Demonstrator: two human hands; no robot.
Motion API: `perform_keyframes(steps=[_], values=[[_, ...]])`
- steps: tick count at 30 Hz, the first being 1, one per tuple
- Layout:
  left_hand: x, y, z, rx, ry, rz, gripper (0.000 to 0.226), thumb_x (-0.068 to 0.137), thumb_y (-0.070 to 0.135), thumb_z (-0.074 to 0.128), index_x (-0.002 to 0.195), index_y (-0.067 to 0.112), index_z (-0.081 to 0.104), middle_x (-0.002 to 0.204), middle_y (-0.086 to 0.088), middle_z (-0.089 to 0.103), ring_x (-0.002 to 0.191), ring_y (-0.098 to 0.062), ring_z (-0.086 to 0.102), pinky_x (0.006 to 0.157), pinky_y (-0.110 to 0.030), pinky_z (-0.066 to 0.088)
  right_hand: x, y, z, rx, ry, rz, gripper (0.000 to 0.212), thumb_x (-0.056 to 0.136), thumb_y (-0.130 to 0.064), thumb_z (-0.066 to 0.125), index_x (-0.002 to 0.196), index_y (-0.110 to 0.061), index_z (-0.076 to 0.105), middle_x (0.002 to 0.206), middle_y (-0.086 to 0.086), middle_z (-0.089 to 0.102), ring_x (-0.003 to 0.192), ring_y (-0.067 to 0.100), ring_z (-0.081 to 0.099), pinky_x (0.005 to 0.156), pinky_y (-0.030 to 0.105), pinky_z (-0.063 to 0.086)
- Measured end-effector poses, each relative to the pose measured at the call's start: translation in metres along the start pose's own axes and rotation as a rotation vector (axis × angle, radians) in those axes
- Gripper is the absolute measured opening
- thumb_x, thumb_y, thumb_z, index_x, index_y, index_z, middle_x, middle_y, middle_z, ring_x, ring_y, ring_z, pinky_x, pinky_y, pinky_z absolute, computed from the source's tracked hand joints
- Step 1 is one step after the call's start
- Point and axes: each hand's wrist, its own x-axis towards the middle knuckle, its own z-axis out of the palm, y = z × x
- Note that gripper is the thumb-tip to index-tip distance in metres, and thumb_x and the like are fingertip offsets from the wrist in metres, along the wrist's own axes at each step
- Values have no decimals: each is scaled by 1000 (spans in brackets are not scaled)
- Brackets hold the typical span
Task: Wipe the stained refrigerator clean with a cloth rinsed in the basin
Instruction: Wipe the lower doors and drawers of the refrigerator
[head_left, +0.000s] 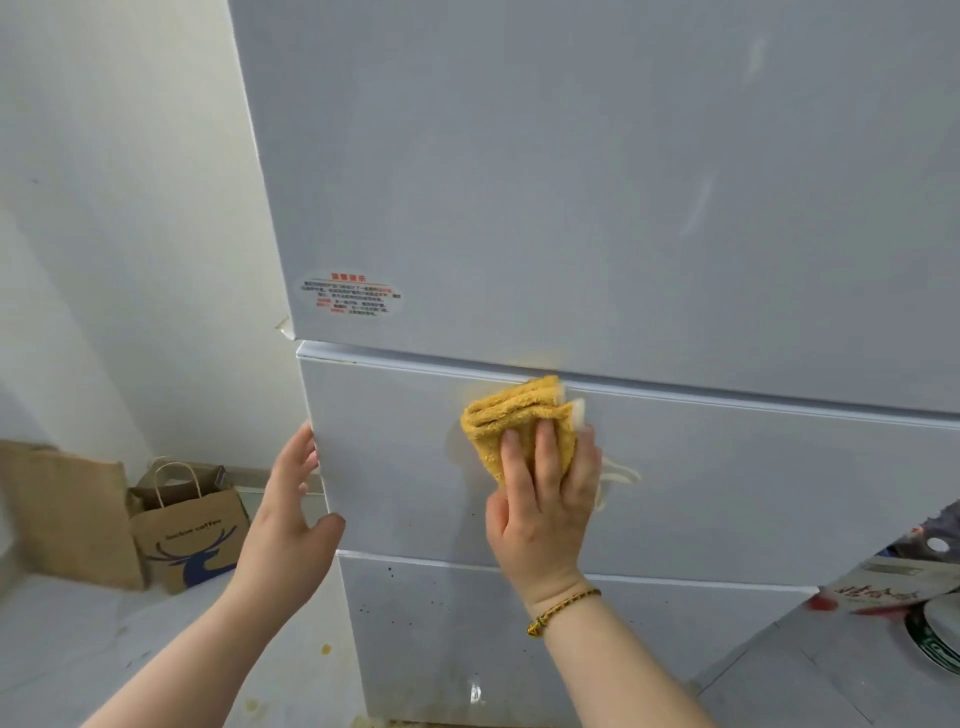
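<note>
A: Now, item one: where is the cloth (519, 423) sitting?
B: Folded, yellow, lying flat on the refrigerator (571, 182)'s middle door, just under the top seam.
A: Right hand (543, 512)?
B: Its grip is pressing the cloth down, fingers spread.
A: Left hand (291, 512)?
B: Open, bracing the door's left edge, holding nothing.

Blurred, unreadable print on sticker (349, 297)
</note>
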Motion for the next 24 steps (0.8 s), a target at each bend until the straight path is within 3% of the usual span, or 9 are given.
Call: perform_keyframes(steps=[6, 9, 12, 15, 17, 20, 22, 24], values=[[11, -6, -22, -129, -99, 8, 72, 75, -25, 34, 114, 36, 33, 117, 11, 47, 117, -9, 42, 92, -23, 32, -73, -4, 13, -94, -253, -441, 52, 96, -3, 13, 146, -17, 16, 156, 3, -6, 143, 28, -2, 117, 38, 6], [15, -8, -29, -131, -159, 12, 75, 74, -26, 33, 106, 43, 33, 117, 14, 46, 116, -6, 42, 89, -18, 33, -88, 5, 11, -133, -389, -631, 50, 95, 1, 9, 130, -19, 39, 155, 7, 5, 143, 30, -4, 115, 39, 8], [17, -9, -34, -139, -191, 6, 76, 74, -25, 32, 108, 42, 32, 118, 19, 45, 117, -5, 41, 86, -14, 34, -72, -4, 12, -119, -373, -651, 48, 96, 1, 11, 131, -18, 38, 147, 2, 23, 143, 29, -4, 115, 39, 8], [15, -11, -35, -143, -193, -6, 76, 73, -25, 30, 110, 42, 32, 117, 22, 43, 117, -3, 41, 85, -11, 34, -50, -32, 20, -31, -231, -486, 51, 97, -4, 15, 147, -13, 10, 155, 5, 6, 144, 26, -2, 116, 40, 7], [13, -11, -35, -139, -196, -10, 76, 73, -25, 29, 113, 40, 31, 118, 23, 43, 117, -1, 40, 84, -8, 34, -44, -54, 28, 19, -176, -399, 52, 99, -9, 19, 148, -14, 4, 156, 5, 2, 144, 26, 0, 116, 41, 8], [12, -8, -36, -140, -205, -7, 72, 76, -22, 33, 119, 35, 30, 121, 19, 43, 117, 1, 38, 85, -7, 34, -54, -70, 43, 29, -196, -476, 49, 98, -11, 20, 146, -17, 13, 156, 6, -1, 144, 26, 0, 117, 41, 7], [13, -6, -37, -138, -212, 1, 72, 76, -21, 36, 119, 37, 29, 123, 19, 42, 118, 2, 37, 88, -10, 32, -63, -71, 51, -7, -270, -588, 42, 98, -8, 16, 135, -20, 31, 151, 6, 13, 142, 27, 6, 117, 39, 4], [12, -5, -37, -121, -210, -4, 77, 76, -21, 35, 114, 45, 27, 125, 20, 41, 119, 2, 35, 94, -17, 30, -71, -69, 56, -49, -349, -709, 45, 96, -1, 11, 126, -20, 38, 142, 0, 26, 135, 24, 12, 118, 39, 1]])
